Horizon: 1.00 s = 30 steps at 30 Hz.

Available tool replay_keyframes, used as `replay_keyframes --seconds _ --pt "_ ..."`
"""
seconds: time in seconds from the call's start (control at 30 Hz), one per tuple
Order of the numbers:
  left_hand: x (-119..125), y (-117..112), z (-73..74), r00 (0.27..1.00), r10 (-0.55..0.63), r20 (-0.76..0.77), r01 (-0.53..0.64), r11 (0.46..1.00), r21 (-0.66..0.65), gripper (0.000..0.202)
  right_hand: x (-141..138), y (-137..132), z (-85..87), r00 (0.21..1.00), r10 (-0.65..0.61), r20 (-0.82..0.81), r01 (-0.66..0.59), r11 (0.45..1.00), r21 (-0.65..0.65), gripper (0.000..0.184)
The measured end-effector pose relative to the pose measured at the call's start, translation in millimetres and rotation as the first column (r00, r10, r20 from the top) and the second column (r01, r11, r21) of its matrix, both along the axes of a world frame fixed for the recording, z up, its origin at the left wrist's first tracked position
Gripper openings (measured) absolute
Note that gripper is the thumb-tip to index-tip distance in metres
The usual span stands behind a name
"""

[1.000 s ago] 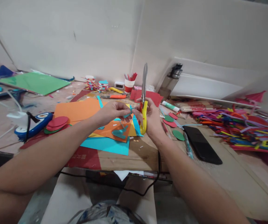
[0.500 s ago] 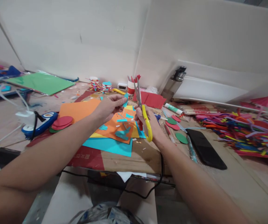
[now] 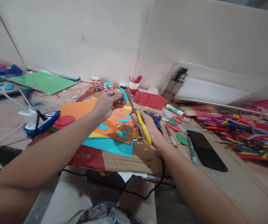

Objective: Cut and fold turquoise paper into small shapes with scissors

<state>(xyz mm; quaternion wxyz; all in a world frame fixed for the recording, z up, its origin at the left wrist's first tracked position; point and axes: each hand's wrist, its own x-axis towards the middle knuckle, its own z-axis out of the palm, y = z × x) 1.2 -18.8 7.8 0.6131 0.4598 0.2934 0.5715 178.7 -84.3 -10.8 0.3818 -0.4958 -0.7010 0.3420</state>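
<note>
My left hand [image 3: 107, 104] pinches a small teal paper piece [image 3: 124, 94] above the table. My right hand [image 3: 145, 126] grips yellow-handled scissors [image 3: 137, 116], whose blades slant up and left and meet the teal piece. Below both hands lie an orange sheet [image 3: 111, 124] with teal scraps on it and a teal sheet [image 3: 108, 145] near the table's front edge.
Red paper circles [image 3: 62, 121] and a blue tool [image 3: 41, 122] lie left. A green sheet [image 3: 42, 82] sits far left. A black phone [image 3: 206, 151], green and red circles, a blue glue gun [image 3: 153, 117] and a pile of coloured strips [image 3: 241, 132] lie right. A cup [image 3: 133, 85] stands at the back.
The scissors tilted from upright to slanting left and came down to the teal piece. My left hand rose and moved slightly left with the piece.
</note>
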Motion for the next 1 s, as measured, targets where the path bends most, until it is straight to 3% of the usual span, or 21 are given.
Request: replay_keyframes --seconds 1.0 --pt "0.0 1.5 -0.7 1.000 -0.018 0.020 0.018 1.000 -0.011 0.012 -1.9 -4.3 4.6 0.999 0.010 0.042 -0.010 1.000 -0.011 0.039"
